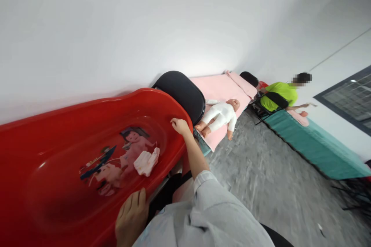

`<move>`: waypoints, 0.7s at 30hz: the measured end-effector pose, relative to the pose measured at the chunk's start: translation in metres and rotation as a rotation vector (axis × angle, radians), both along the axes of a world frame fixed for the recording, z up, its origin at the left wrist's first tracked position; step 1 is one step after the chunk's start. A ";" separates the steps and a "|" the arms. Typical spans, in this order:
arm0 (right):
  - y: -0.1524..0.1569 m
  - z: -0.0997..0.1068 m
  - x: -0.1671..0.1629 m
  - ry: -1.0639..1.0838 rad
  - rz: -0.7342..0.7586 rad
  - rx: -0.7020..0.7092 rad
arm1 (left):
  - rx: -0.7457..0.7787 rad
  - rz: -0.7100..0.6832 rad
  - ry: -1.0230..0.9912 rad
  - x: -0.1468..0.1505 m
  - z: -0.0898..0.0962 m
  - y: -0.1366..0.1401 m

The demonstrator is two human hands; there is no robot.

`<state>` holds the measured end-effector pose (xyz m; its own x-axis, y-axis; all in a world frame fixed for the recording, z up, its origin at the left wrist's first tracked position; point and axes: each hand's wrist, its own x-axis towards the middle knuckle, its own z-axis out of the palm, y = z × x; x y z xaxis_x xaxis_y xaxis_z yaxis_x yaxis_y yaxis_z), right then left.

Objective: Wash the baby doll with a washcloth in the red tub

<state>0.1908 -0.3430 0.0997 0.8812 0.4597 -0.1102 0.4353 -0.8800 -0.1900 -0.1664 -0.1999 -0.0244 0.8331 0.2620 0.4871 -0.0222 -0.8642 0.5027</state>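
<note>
A large red plastic bathtub [72, 117] fills the left side, with a printed picture of a cartoon child on its floor. Inside it lies a crumpled pale pink cloth [146, 162]. My left hand [131, 216] rests on the tub's near rim, fingers laid over the edge and nothing seen in them. Over the tub's right end is my right hand [180, 125], fingers curled in and no object showing; whether it touches the wall of the tub I cannot tell. Beyond the tub, a baby doll [222, 115] in a white suit lies on a pink mat.
A black chair [184, 94] stands between the tub and the pink mat [216, 85]. Farther right, a person in a bright green shirt [279, 94] sits by a table with a teal cloth [313, 142]. A white wall runs behind; the floor [246, 170] is grey.
</note>
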 end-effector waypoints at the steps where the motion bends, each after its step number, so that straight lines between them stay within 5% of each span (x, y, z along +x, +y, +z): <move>1: 0.000 -0.001 0.000 -0.001 0.002 0.011 | 0.012 0.021 0.003 0.001 0.004 -0.001; 14: 0.000 -0.008 -0.001 -0.013 0.134 0.360 | 0.127 0.070 0.063 0.004 0.025 0.012; 21: -0.005 -0.014 -0.007 0.097 0.254 0.781 | 0.058 0.139 -0.040 0.028 0.039 0.001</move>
<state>0.1837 -0.3476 0.0861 0.7434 0.6190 0.2533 0.5530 -0.3559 -0.7533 -0.1380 -0.1986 0.0148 0.7706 0.3438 0.5367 0.0807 -0.8879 0.4529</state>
